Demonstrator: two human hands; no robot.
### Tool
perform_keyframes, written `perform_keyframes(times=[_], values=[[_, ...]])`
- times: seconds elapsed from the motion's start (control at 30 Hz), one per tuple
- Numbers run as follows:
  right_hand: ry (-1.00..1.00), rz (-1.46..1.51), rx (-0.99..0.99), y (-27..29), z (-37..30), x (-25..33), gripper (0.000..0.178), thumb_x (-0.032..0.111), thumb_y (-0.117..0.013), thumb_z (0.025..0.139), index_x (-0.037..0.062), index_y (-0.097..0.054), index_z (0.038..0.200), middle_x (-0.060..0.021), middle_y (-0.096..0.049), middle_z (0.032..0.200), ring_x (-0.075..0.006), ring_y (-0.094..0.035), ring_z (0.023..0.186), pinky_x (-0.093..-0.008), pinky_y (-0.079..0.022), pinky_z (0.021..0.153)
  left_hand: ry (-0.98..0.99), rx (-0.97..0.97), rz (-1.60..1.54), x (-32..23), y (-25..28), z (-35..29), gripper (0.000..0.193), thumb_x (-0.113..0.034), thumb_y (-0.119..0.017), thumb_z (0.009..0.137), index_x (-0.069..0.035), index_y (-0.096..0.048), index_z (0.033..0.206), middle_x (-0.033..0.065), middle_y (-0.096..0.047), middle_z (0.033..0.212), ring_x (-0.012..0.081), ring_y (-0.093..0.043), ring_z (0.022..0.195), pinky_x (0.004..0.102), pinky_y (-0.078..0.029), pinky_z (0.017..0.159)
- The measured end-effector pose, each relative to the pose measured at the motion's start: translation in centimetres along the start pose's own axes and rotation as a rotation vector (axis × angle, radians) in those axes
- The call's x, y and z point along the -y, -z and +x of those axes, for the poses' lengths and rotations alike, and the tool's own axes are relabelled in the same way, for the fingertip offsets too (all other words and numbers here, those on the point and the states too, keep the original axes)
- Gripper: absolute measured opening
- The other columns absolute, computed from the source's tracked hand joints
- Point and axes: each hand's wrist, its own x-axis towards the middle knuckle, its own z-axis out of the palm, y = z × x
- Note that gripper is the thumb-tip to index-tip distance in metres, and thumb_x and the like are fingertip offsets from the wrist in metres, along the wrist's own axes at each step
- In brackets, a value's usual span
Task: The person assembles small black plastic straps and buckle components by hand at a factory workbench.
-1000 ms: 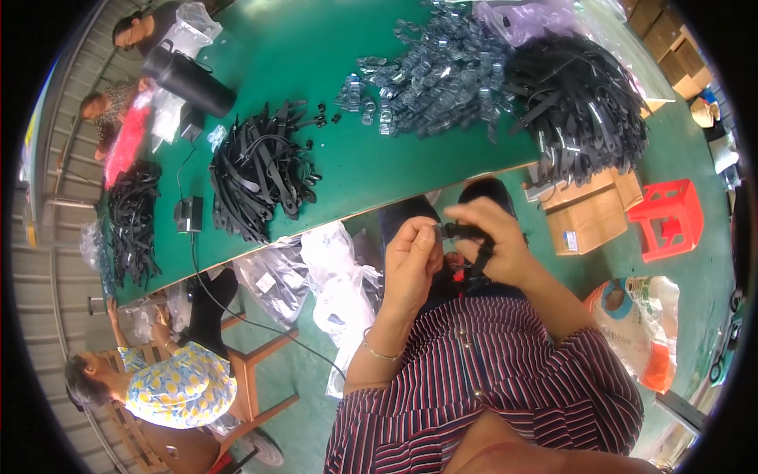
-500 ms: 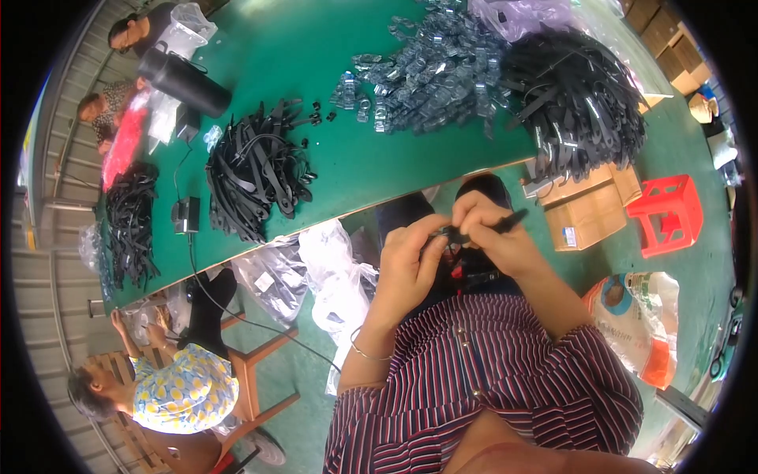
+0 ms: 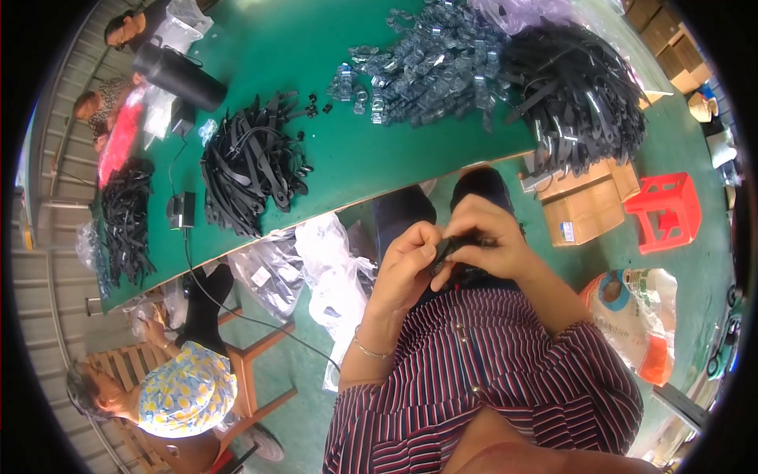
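Above my lap, just off the near edge of the table, my two hands meet over a black strap [image 3: 444, 251]. My left hand [image 3: 404, 267] pinches one end of it between thumb and fingers. From the other side, my right hand [image 3: 491, 237] is closed on the strap, its fingers curled. Most of the strap is covered by the fingers, so any small part fitted on it cannot be made out. On the green table [image 3: 347, 166] lie a heap of black straps [image 3: 249, 162], a pile of clear bluish plastic clips [image 3: 442, 67] and a larger heap of black straps [image 3: 580, 95].
A black cylinder [image 3: 180, 75] and a power adapter [image 3: 181, 210] with its cable stand at the left. Plastic bags [image 3: 324, 261] hang below the table edge. A cardboard box [image 3: 588, 209], red stool [image 3: 667, 212] and sack [image 3: 636, 316] are at right. A co-worker [image 3: 185, 387] sits at lower left.
My hands have drawn closer together and slightly lower. The strap end that stuck out past my right hand is now tucked within the fingers. The seated co-worker's raised arm has come down.
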Motion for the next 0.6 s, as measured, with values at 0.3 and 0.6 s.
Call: perform_keyframes(times=[0.3, 0.6], values=[[-0.068, -0.016, 0.050, -0.06, 0.03, -0.04, 0.025, 0.008, -0.071, 0.071, 0.0025, -0.061, 0.093, -0.0045, -0.050, 0.085, -0.0147, -0.052, 0.076, -0.0240, -0.042, 0.065, 0.030, -0.095, 0.167, 0.06, 0.55, -0.41, 0.014, -0.012, -0.055, 0.085, -0.005, -0.044, 0.080, 0.0041, -0.049, 0.076, 0.0085, -0.044, 0.053, 0.0187, -0.034, 0.048], [-0.045, -0.091, 0.072, 0.26, 0.19, -0.07, 0.026, 0.007, -0.071, 0.070, 0.0034, -0.062, 0.094, -0.0055, -0.051, 0.085, -0.0167, -0.053, 0.078, -0.0256, -0.043, 0.066, 0.016, -0.039, 0.062, -0.13, 1.09, -0.39, 0.015, -0.012, -0.058, 0.084, -0.004, -0.045, 0.081, 0.0043, -0.049, 0.080, 0.0100, -0.046, 0.057, 0.0199, -0.035, 0.051]])
